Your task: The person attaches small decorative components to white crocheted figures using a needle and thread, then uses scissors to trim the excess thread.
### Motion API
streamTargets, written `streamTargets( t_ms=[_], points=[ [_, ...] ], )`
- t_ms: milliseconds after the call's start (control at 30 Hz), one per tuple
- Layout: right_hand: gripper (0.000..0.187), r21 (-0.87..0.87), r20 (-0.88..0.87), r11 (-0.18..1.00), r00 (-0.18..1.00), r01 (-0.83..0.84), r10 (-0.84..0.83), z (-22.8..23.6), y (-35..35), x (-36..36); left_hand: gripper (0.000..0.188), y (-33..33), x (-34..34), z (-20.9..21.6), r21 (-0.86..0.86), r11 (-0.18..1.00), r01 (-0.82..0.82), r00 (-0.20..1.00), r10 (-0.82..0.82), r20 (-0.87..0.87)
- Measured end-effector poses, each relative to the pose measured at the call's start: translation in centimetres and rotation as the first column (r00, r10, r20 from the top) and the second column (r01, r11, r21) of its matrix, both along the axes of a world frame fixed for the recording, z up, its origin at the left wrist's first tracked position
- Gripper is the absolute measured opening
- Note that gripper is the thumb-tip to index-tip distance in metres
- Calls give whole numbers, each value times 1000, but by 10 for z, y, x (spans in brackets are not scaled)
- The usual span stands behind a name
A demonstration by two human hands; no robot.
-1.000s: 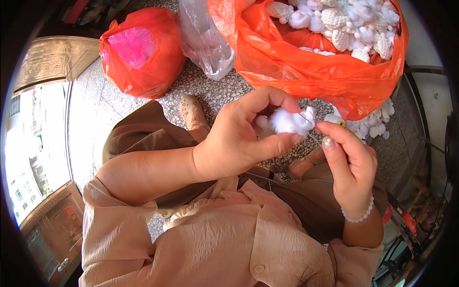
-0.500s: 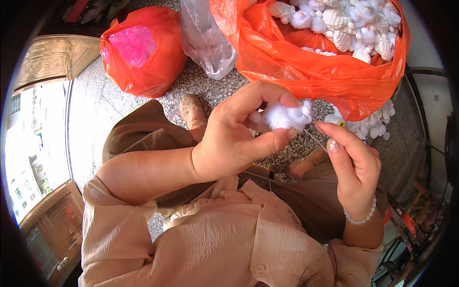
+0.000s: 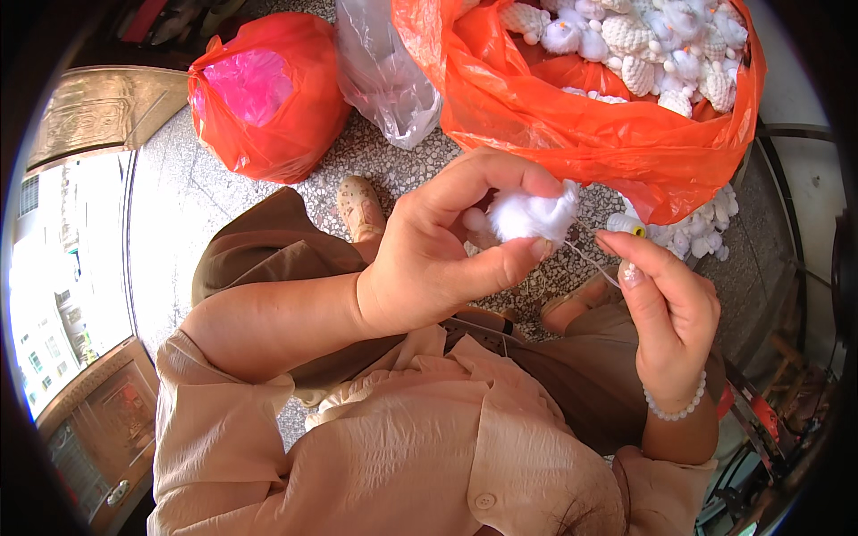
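White fluff in the left hand, thread out to the right

And here we are at the middle of the frame, where the left hand has a fluffy white piece gripped between thumb and fingers! Off its lower right edge runs 1 pale thread, drawn straight to the right hand, which pinches it by the thumb, fingers curled.

Just above that hand sits a spool with a yellow end; any print is too small to tell.

Now the containers! Upper right, a wide-mouthed orange bag gapes, loaded with white knitted and fluffy pieces. Upper left, a rounded orange bag shows a bright pink bundle at its opening. Between these 2, a crumpled clear bag; its contents I cannot tell. And right of the spool, a heap of small white pieces lies on the speckled floor.
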State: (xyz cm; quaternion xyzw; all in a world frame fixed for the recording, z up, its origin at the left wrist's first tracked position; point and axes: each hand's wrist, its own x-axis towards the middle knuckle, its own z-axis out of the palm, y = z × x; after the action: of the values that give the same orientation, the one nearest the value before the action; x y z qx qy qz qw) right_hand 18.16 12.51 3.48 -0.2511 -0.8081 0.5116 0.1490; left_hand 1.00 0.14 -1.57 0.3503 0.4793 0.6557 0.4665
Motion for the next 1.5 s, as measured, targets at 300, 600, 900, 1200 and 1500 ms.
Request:
streamTargets(
  t_ms=[300,600,900,1200,1500],
  points=[
    [23,8,-32,1000,999,-14,14,-3,-1,-2,35,2,0,-1,41,999,13,998,-10,-67],
    [22,-176,-51,984,999,1,-10,-2,-1,2,37,-1,-6,6,-18,992,124,992,-124,-19],
    [20,-183,-2,983,1000,11,-12,1,-1,0,36,1,0,0,44,999,5,999,-3,-42],
    [18,-186,-44,982,999,17,-25,0,-3,-1,37,2,-1,1,49,999,2,992,4,-122],
    [18,-268,-36,963,998,37,-48,-2,-7,-2,39,0,-1,3,45,999,-1,994,5,-105]
  ],
)
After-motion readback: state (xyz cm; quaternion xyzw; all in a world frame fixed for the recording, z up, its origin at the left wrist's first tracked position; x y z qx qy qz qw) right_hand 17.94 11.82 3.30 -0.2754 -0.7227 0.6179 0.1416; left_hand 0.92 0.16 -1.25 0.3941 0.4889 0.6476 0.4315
